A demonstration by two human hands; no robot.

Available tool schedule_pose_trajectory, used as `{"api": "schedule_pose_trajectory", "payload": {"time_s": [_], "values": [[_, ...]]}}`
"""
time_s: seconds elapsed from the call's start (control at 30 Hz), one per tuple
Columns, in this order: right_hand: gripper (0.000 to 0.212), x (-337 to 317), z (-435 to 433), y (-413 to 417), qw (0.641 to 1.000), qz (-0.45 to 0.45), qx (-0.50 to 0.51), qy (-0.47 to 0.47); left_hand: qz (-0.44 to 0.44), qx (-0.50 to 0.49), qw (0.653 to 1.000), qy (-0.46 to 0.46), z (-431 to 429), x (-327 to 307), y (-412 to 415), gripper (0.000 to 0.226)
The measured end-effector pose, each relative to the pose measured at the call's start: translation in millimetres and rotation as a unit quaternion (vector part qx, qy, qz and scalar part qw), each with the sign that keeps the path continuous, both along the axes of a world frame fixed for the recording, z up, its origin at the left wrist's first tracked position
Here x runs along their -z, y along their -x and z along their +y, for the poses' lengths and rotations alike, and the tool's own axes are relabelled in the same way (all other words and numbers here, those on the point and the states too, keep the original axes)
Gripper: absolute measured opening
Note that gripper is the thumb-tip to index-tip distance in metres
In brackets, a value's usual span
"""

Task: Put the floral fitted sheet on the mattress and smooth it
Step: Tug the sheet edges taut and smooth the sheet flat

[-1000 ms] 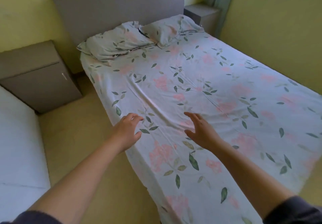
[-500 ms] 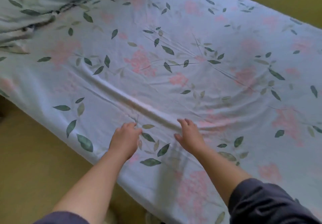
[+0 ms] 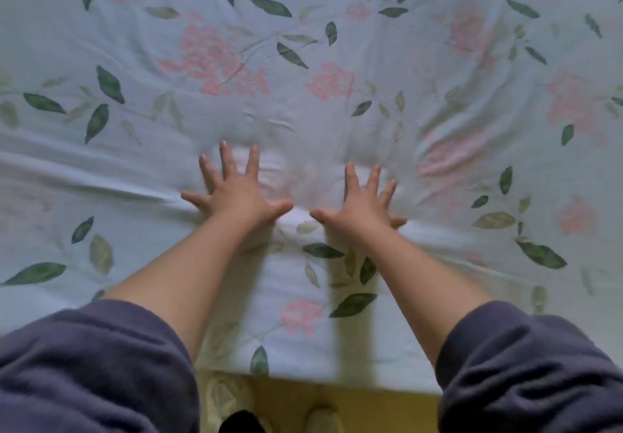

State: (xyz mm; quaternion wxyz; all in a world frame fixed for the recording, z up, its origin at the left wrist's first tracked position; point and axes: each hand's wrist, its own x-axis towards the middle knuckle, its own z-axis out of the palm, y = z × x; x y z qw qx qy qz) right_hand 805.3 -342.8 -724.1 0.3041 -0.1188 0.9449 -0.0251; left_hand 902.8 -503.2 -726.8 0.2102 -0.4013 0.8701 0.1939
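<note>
Pale blue floral fitted sheet with pink blossoms and green leaves [image 3: 141, 72] lies spread over the mattress, which is hidden beneath it; sheet reaches the near edge, yellow floor [image 3: 364, 402] below; left hand [image 3: 236, 193] and right hand [image 3: 362, 201] press palm-down just beside each other mid-sheet, thumbs nearly meeting; each grip wide, fingers splayed flat, holding nothing, likely so the palms can push slack outward; long raised fold [image 3: 101, 176] runs left from the left hand; softer creases [image 3: 448, 159] right of the right hand; smoothing step, judged well along, wrinkles not yet out.
</note>
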Motion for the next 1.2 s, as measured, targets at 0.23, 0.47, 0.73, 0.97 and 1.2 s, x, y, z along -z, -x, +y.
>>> {"api": "schedule_pose_trajectory", "payload": {"time_s": [0.23,0.47,0.73,0.97,1.2], "values": [[0.116,-23,88,-138,0.994,-0.085,-0.064,-0.038,-0.1,0.056,0.993,-0.041,65,-18,-141,0.123],[0.067,-59,138,-211,0.979,-0.108,-0.157,-0.079,-0.123,0.209,0.969,-0.044,89,-49,-222,0.073],[0.052,-88,-39,-152,0.994,0.022,-0.091,0.062,0.016,0.172,0.982,0.074,-91,-80,-178,0.034],[0.072,-39,-282,-93,0.987,0.064,0.044,0.138,0.106,0.048,0.983,0.142,-315,-48,-92,0.071],[0.085,-10,-366,-64,0.995,0.035,0.045,0.078,0.028,0.004,0.998,0.06,-400,0,-79,0.098]]}}
